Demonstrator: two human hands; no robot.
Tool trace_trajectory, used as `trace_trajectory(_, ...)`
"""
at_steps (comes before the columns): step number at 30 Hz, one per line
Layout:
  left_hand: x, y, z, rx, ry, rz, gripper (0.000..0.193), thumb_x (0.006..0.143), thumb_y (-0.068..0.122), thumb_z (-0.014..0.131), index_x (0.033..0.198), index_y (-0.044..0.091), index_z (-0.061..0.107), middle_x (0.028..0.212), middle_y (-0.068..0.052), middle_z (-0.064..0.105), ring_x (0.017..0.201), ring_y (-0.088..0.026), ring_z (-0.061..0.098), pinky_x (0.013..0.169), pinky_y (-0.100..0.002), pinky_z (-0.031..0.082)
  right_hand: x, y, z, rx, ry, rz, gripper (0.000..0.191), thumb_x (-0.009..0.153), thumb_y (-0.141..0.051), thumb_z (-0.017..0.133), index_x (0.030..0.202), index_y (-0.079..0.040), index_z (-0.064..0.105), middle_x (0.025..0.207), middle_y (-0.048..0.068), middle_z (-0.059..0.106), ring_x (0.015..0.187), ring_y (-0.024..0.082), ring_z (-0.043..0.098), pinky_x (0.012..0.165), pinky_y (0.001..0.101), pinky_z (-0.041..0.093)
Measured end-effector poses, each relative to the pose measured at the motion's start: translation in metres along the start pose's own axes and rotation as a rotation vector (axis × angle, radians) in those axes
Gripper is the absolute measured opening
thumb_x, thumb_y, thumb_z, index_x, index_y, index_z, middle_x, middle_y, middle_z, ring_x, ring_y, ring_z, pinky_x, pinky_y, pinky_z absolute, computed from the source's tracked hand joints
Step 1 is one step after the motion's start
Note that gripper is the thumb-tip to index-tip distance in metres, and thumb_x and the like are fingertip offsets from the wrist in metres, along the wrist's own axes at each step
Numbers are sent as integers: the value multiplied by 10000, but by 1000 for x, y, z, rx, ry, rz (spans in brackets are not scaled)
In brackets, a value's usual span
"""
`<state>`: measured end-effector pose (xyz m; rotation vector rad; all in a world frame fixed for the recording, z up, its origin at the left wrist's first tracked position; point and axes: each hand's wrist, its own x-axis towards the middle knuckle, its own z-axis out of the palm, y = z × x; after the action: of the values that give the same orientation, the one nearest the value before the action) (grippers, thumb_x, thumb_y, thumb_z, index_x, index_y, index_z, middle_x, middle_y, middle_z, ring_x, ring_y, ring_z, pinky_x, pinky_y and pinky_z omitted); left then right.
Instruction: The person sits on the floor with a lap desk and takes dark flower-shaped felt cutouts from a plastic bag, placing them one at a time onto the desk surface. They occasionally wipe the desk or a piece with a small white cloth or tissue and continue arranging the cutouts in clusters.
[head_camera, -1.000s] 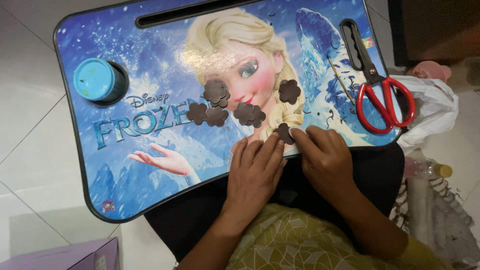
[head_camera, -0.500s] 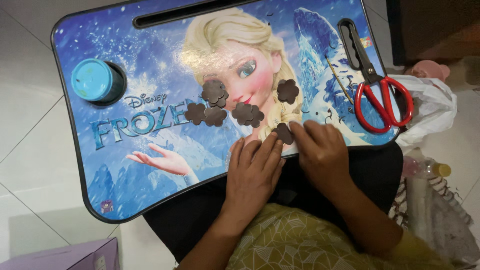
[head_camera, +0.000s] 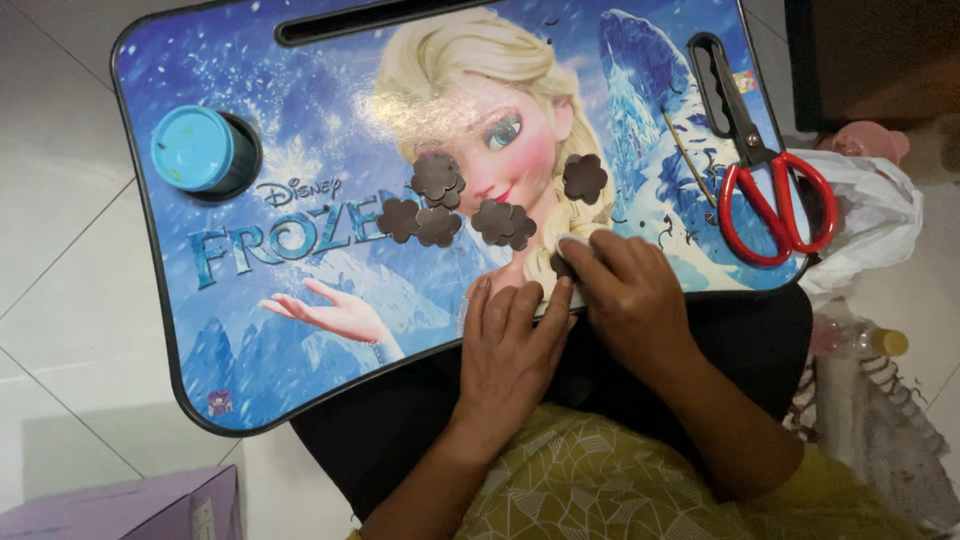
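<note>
Both hands rest at the near edge of a blue picture-printed lap table (head_camera: 250, 330). The right hand (head_camera: 625, 295) pinches a small brown flower cutout (head_camera: 562, 266) between its fingertips; the left hand (head_camera: 515, 340) lies flat just beside it, fingers together, holding nothing. More brown flower cutouts (head_camera: 440, 205) lie above; red-handled scissors (head_camera: 765, 190) sit right

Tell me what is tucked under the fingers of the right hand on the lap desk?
A small dark brown flower-shaped cutout peeks out from under the right hand, near the lap desk edge. Only its left edge shows; the fingers cover the rest, so its full shape is hidden.
</note>
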<state>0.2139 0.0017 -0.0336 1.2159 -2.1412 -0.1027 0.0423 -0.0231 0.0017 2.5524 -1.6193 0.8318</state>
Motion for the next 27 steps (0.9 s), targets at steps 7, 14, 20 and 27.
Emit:
trace_trajectory(7,-5,-2,7,44,8,23,435,950,236,738,1350,104,627,1254,-107,529,1183,-286,524,1182,-537,401,-4,-8,-3,-15,16,-4,412,832,26,699,1232,-70,695,1121,98,656,865,281,611,755,404,480)
trace_trajectory(14,3,-6,-14,-34,-48,31,442,914,208,728,1330,81,655,1170,-84,583,1104,-262,570,1169,-533,411,-9,-2,-5,31,-15,-18,444,783,41,695,1208,-86,706,1118,102,657,863,285,616,759,411,487)
trace_trajectory(20,49,-18,-44,-119,63,-10,201,950,226,769,1121,131,726,1017,-19,670,1015,-230,624,1084,-456,448,-12,1,-2,6,-5,-51,457,773,74,676,1198,-88,715,1121,101,655,854,277,614,765,406,493)
trace_trajectory(27,118,-38,-11,-190,-436,-245,227,748,369,856,767,164,761,812,-71,724,865,-303,673,760,-459,496,-16,4,-9,-17,-35,-133,453,762,47,692,1203,-53,723,1070,104,635,820,272,590,735,410,479)
